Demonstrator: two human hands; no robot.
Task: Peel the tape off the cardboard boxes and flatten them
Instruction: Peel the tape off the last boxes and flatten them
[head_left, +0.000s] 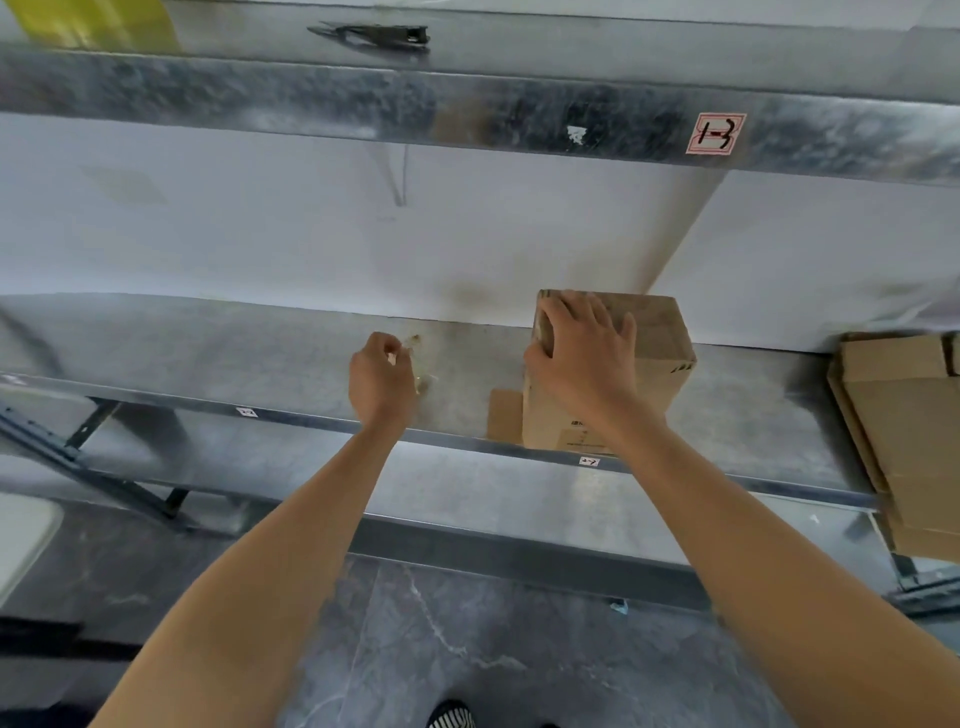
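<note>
Cardboard box (654, 374): stands on the middle metal shelf (260, 358), right of centre, with its base at the shelf's front lip. It appears to stand with its long axis upright, though the wide lens makes this uncertain. The printed front face is turned toward the person and the top face is level. A brown cardboard piece (505, 415) lies flat against its lower left side; whether it is a flap of the box cannot be told.

Right hand (582, 353): laid on the box top at the near left edge, fingers spread wide, thumb down over the left side.

Left hand (382, 374): well left of the box and apart from it, above the shelf, fingers curled narrow and pinching a clear strip of tape (420, 382) that hangs from the fingertips.

Room: bare shelf surface runs left of the box, past the left hand. To the right, a gap, then a stack of flattened cardboard (904, 431) at the shelf end. White wall behind the box. The upper shelf beam (467, 114) overhangs, bearing a label marked "1-3" (716, 134).
</note>
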